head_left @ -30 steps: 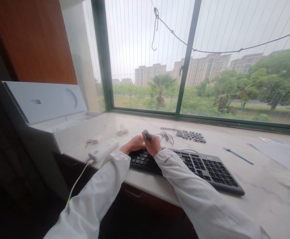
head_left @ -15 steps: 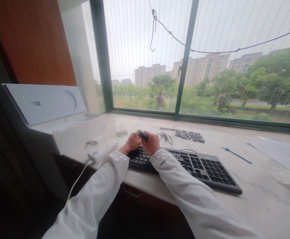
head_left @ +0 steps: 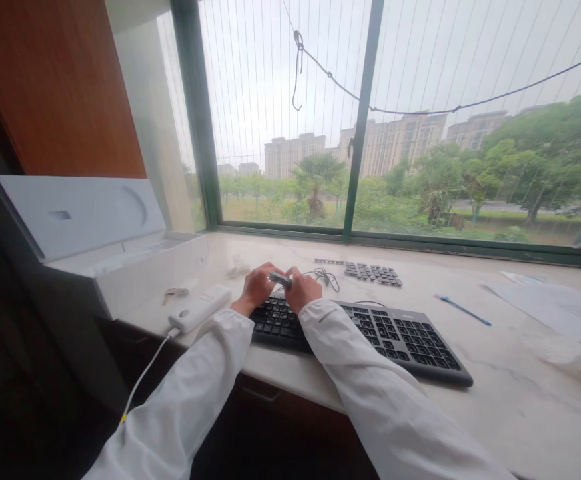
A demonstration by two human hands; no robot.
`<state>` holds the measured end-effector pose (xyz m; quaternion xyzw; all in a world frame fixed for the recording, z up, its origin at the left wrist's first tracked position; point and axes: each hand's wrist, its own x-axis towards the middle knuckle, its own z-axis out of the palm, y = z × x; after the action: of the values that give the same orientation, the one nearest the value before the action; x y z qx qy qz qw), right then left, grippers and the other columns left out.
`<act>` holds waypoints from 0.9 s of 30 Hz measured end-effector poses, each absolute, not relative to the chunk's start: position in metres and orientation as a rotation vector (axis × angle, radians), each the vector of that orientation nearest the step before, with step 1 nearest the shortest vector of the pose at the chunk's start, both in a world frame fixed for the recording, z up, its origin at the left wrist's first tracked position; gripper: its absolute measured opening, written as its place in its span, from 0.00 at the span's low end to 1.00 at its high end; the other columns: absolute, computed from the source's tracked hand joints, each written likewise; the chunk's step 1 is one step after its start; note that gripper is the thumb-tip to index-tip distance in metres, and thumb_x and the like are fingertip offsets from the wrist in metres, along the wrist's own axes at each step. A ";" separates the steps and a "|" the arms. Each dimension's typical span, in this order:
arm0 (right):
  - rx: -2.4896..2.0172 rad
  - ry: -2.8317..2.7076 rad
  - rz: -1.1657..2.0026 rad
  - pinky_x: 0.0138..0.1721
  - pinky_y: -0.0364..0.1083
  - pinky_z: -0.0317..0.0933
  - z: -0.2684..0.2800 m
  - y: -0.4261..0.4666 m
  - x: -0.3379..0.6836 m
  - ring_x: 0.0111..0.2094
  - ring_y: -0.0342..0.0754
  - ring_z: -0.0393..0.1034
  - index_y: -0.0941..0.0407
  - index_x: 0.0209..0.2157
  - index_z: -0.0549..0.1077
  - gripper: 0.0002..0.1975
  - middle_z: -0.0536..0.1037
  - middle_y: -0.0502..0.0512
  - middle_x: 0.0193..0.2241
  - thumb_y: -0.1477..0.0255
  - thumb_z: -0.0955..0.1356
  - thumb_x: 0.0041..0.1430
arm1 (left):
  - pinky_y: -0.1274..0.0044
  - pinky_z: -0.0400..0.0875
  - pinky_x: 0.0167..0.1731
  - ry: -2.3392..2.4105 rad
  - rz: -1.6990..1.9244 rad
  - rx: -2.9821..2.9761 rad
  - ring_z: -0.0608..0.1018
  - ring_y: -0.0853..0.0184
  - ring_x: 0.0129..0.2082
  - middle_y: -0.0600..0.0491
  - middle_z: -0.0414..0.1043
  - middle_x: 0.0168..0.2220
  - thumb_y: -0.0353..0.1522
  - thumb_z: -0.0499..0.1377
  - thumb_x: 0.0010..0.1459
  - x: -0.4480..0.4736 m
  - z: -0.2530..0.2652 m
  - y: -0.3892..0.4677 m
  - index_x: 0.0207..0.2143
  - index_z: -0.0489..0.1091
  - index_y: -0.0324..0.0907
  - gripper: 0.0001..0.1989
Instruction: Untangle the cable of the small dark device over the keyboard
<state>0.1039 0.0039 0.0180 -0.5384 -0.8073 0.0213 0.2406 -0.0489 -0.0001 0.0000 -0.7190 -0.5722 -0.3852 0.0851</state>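
My left hand [head_left: 257, 289] and my right hand [head_left: 304, 291] are close together over the left end of a black keyboard [head_left: 413, 360]. Between them is a small, dark grey, bar-shaped object [head_left: 280, 279] with a lighter edge, perhaps a folding tool; its exact kind does not show clearly. Fingers of both hands are closed on its ends. Keycaps sit on the keyboard's left part, while the right part shows bare square sockets. Behind it, loose keycaps [head_left: 373, 274] lie in rows on the marble-patterned top. The right forearm covers part of the keyboard's middle.
A coiled black cable [head_left: 326, 280] lies behind my right hand. On the left are a white power strip [head_left: 200, 309], a key [head_left: 176, 292] and an open white box [head_left: 150, 267]. A blue pen [head_left: 465, 311] and papers [head_left: 550, 310] lie to the right. A window [head_left: 280, 187] stands behind.
The dark object has turned from pointing up in my right hand to lying flatter between both hands. My left hand has come up to its other end. The view has shifted slightly.
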 end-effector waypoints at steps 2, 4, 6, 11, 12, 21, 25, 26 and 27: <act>-1.509 -2.184 0.064 0.35 0.48 0.60 0.020 0.004 0.105 0.36 0.53 0.73 0.50 0.45 0.67 0.13 0.77 0.57 0.33 0.64 0.60 0.59 | 0.78 0.65 0.33 -1.702 -1.136 -2.123 0.76 0.67 0.35 0.55 0.75 0.38 0.31 0.55 0.58 -0.049 -0.001 0.002 0.38 0.77 0.48 0.11; -1.530 -2.170 0.072 0.35 0.48 0.61 0.021 0.005 0.106 0.37 0.54 0.73 0.50 0.45 0.67 0.14 0.77 0.57 0.34 0.64 0.60 0.60 | 0.78 0.64 0.31 -1.700 -1.119 -2.102 0.76 0.68 0.34 0.55 0.75 0.37 0.33 0.56 0.58 -0.049 -0.002 0.004 0.36 0.77 0.47 0.09; -1.538 -2.170 0.077 0.35 0.49 0.61 0.020 0.008 0.108 0.37 0.54 0.73 0.49 0.45 0.68 0.13 0.77 0.57 0.35 0.64 0.59 0.60 | 0.79 0.63 0.30 -1.701 -1.100 -2.077 0.75 0.68 0.33 0.54 0.75 0.36 0.35 0.56 0.59 -0.049 -0.004 0.005 0.33 0.76 0.45 0.08; -1.554 -2.171 0.103 0.37 0.49 0.61 0.019 0.013 0.112 0.39 0.54 0.73 0.48 0.44 0.70 0.13 0.78 0.56 0.36 0.64 0.59 0.60 | 0.79 0.61 0.28 -1.670 -1.091 -2.084 0.75 0.69 0.31 0.54 0.74 0.35 0.39 0.57 0.59 -0.049 -0.004 0.006 0.32 0.74 0.43 0.11; -1.561 -2.169 0.109 0.38 0.49 0.62 0.019 0.014 0.113 0.39 0.54 0.73 0.48 0.44 0.70 0.14 0.78 0.57 0.36 0.64 0.59 0.60 | 0.79 0.61 0.28 -1.655 -1.096 -2.091 0.75 0.70 0.31 0.55 0.74 0.36 0.39 0.56 0.59 -0.049 -0.004 0.006 0.32 0.74 0.43 0.11; -1.613 -2.080 0.357 0.36 0.46 0.60 0.020 0.023 0.115 0.40 0.53 0.73 0.49 0.41 0.76 0.17 0.78 0.58 0.38 0.58 0.62 0.57 | 0.79 0.64 0.30 -1.581 -1.185 -2.180 0.75 0.69 0.32 0.56 0.75 0.36 0.39 0.60 0.57 -0.048 -0.003 0.004 0.33 0.75 0.47 0.08; -1.573 -2.058 0.470 0.33 0.44 0.59 0.022 0.029 0.117 0.39 0.52 0.73 0.52 0.37 0.78 0.19 0.79 0.59 0.35 0.56 0.63 0.56 | 0.78 0.67 0.33 -1.506 -1.248 -2.217 0.76 0.67 0.36 0.55 0.75 0.41 0.39 0.63 0.53 -0.046 0.001 0.000 0.38 0.75 0.48 0.10; -1.558 -2.066 0.480 0.33 0.43 0.59 0.021 0.030 0.117 0.38 0.52 0.73 0.53 0.37 0.78 0.19 0.79 0.59 0.34 0.56 0.63 0.56 | 0.78 0.67 0.34 -1.492 -1.260 -2.219 0.76 0.67 0.37 0.55 0.75 0.42 0.40 0.63 0.53 -0.046 0.002 -0.001 0.38 0.75 0.48 0.11; -1.543 -2.072 0.487 0.33 0.43 0.59 0.021 0.032 0.117 0.38 0.51 0.73 0.53 0.36 0.79 0.19 0.79 0.59 0.33 0.56 0.63 0.56 | 0.78 0.68 0.35 -1.484 -1.271 -2.219 0.76 0.67 0.37 0.55 0.76 0.41 0.40 0.63 0.53 -0.046 0.002 -0.002 0.38 0.76 0.48 0.10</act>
<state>0.1169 0.0315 0.0212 -0.5679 -0.7623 0.1793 0.2535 -0.0456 -0.0018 0.0020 -0.7472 -0.4998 -0.4281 0.0924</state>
